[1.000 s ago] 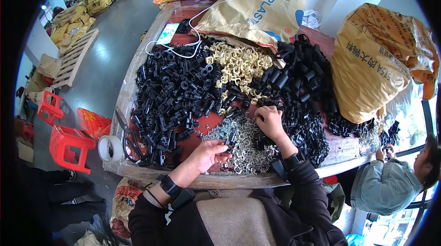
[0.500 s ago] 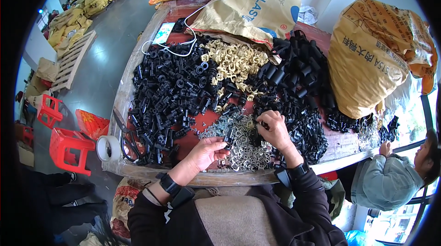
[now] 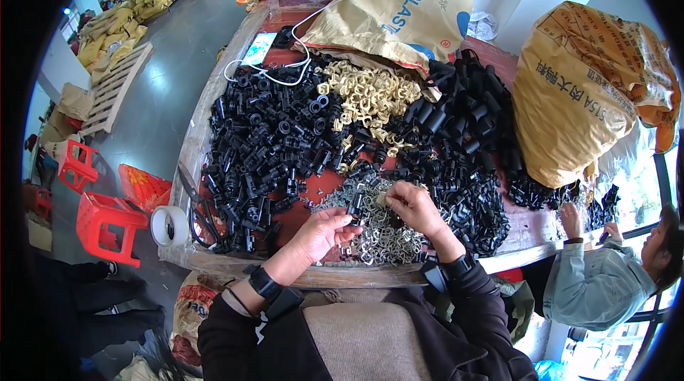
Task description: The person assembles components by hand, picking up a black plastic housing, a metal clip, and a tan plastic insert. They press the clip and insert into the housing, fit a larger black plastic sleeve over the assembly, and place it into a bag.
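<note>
My left hand [image 3: 322,233] pinches a small black plastic fitting [image 3: 355,206] between thumb and fingertips, above the near part of the table. To its right, my right hand [image 3: 417,210] has thumb and fingers drawn together. A small pale yellowish bit shows at these fingertips, too small to name. Beneath both hands spreads a heap of small silver metal clips [image 3: 388,242], with tiny screws [image 3: 324,199] scattered at its left side. Beyond lies a pile of cream-coloured plastic rings [image 3: 374,92].
Black plastic fittings [image 3: 263,139] pile up at left, black cylindrical sleeves [image 3: 463,110] at right. Scissors [image 3: 199,203] and a tape roll [image 3: 169,226] lie at the left edge. A phone [image 3: 258,48] with a white cable and large sacks [image 3: 570,110] stand farther back. A co-worker [image 3: 605,274] sits at right.
My right hand has moved slightly left and down, closer to my left hand, which stays almost still with the fitting. The co-worker's hands have moved apart, one now raised.
</note>
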`<state>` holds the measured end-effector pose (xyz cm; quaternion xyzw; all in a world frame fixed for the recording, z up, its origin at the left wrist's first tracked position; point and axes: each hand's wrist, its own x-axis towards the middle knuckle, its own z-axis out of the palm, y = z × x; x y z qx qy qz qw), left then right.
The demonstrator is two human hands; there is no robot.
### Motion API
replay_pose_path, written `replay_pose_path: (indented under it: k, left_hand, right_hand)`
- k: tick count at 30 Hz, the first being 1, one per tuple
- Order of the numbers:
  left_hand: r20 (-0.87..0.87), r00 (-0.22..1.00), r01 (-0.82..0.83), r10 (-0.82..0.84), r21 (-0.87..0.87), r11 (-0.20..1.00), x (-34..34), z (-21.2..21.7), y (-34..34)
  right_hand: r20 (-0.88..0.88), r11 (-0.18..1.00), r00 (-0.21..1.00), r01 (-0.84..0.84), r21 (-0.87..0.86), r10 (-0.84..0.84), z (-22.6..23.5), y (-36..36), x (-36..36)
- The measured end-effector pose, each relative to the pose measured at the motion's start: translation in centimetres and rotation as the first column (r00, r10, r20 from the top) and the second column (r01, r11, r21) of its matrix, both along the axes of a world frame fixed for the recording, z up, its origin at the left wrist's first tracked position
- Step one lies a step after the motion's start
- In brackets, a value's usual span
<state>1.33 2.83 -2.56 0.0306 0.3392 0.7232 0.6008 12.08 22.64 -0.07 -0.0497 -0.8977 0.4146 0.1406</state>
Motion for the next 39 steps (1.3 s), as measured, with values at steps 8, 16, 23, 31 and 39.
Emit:
replay_pose_path:
  k: [8,16,23,31,39]
  left_hand:
    - [0.017,0.993,-0.119,0.118,0.216,0.969,0.7,0.8,0.9]
    - [-0.001,0.995,-0.100,0.102,0.174,0.980,0.3,0.9,0.5]
    - [0.071,0.990,-0.132,0.119,0.205,0.970,0.4,-0.3,0.3]
    - [0.083,0.995,-0.072,0.056,0.201,0.977,0.1,0.4,0.3]
    - [0.051,0.998,-0.043,0.037,0.126,0.991,0.7,0.3,0.6]
  right_hand:
    - [0.060,0.352,0.995,0.085,-0.932,-0.082,-0.7,-5.2,0.0]
    - [-0.052,0.907,0.995,0.052,-0.418,-0.081,-0.8,-5.3,0.7]
    - [-0.250,0.995,0.965,-0.094,-0.026,0.085,0.2,-5.1,0.7]
    - [-0.072,0.936,0.994,-0.097,-0.337,0.077,0.5,-3.6,1.0]
    - [-0.080,0.837,0.997,-0.053,-0.545,0.011,1.4,-4.3,0.0]
